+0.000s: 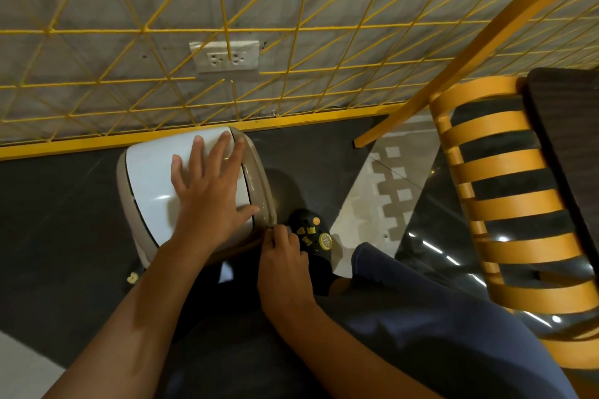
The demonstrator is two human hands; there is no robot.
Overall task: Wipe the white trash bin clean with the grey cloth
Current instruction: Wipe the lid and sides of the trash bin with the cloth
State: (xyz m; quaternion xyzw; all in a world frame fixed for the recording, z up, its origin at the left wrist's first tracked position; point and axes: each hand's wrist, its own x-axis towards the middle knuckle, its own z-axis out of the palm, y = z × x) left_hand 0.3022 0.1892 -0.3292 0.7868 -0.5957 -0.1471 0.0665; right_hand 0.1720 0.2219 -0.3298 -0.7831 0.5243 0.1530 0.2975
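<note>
The white trash bin [152,178] lies on its side on the dark floor, close to the wall, its grey-beige rim [259,185] facing right. My left hand [210,185] rests flat on the white body with the fingers spread, and two fingertips reach the rim. My right hand [285,256] is curled at the rim's lower corner, its fingertips pinching the edge there. No grey cloth shows in the view.
A yellow wire grid [291,29] covers the grey wall behind the bin, with a white socket [227,57] behind it. An orange slatted chair [505,204] and a dark tabletop [570,126] stand at the right. My black shoe [311,236] sits just right of the bin.
</note>
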